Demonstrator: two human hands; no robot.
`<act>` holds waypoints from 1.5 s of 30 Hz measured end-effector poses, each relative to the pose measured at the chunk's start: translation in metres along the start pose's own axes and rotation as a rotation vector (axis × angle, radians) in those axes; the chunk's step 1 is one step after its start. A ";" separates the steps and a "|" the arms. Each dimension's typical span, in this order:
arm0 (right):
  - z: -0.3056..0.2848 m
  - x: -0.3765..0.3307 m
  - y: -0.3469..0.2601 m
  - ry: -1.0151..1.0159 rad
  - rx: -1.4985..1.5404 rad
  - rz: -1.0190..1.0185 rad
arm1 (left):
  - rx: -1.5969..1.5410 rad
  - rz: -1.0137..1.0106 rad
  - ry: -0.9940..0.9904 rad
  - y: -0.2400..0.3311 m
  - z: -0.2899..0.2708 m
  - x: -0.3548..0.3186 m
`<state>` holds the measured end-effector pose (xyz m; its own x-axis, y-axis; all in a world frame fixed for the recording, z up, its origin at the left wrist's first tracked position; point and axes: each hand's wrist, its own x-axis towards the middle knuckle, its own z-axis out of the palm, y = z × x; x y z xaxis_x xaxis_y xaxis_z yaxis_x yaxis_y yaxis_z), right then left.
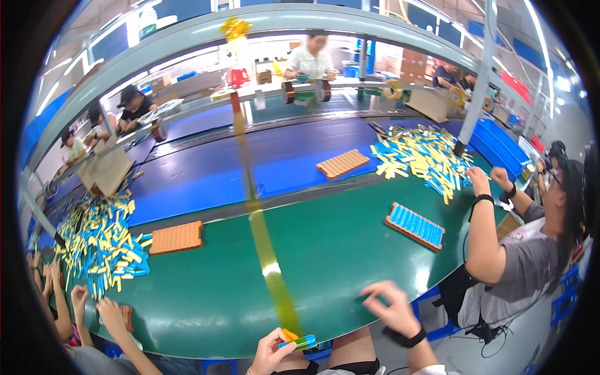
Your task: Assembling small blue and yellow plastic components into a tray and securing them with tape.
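My left hand (270, 354) is at the bottom edge, closed on a small bundle of blue, yellow and orange sticks (299, 341) held flat near the green belt's front edge. My right hand (389, 305) hovers over the edge of the green belt (325, 250), fingers spread and slightly blurred, holding nothing; a dark band is on its wrist. A long yellow tape strip (265, 250) runs from an overhead yellow bow down to the sticks at my left hand.
An orange tray filled with blue sticks (415, 225) lies right of centre, two orange ridged trays (177, 237) (342, 163) lie farther off. Piles of blue and yellow sticks (103, 240) (422, 156) sit left and right. A seated person (519, 250) works at right; other hands (94, 309) at left.
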<state>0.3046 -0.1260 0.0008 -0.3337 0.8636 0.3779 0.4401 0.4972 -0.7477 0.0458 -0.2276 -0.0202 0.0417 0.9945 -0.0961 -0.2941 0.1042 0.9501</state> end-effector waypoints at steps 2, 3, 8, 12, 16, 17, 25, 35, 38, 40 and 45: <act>-0.037 -0.003 0.030 0.336 -0.153 0.113 | -0.050 -0.008 -0.007 -0.003 -0.001 0.002; -0.058 -0.006 0.048 0.386 -0.228 0.141 | -0.106 -0.008 0.005 -0.004 -0.001 0.003; -0.133 -0.017 0.138 0.351 -0.419 0.332 | -0.089 -0.036 -0.108 -0.005 -0.001 0.004; -0.160 0.003 0.134 0.211 -0.199 0.395 | -0.119 -0.032 -0.088 -0.007 -0.002 0.003; -0.162 0.009 0.135 0.112 -0.104 0.349 | -0.035 -0.025 -0.074 -0.007 -0.003 -0.001; -0.155 0.008 0.135 0.103 -0.103 0.350 | -0.014 -0.037 -0.071 -0.007 -0.002 -0.001; -0.071 -0.050 0.056 0.164 -0.294 0.203 | -0.122 0.120 0.220 -0.014 0.003 -0.006; 0.058 -0.059 -0.045 0.003 -0.269 0.110 | -0.429 -0.025 0.272 0.002 -0.017 -0.030; 0.096 -0.050 -0.068 0.010 -0.225 0.104 | -0.458 -0.019 0.339 0.003 -0.021 -0.038; 0.114 -0.042 -0.082 0.007 -0.213 0.102 | -0.453 -0.005 0.366 0.003 -0.026 -0.043; 0.101 -0.029 -0.096 -0.031 0.023 0.002 | -0.343 0.114 0.341 0.008 -0.008 -0.044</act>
<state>0.1878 -0.2068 0.0065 -0.3589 0.8612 0.3598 0.4217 0.4935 -0.7607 0.0338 -0.2702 -0.0105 -0.3070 0.9408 -0.1438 -0.5784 -0.0644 0.8132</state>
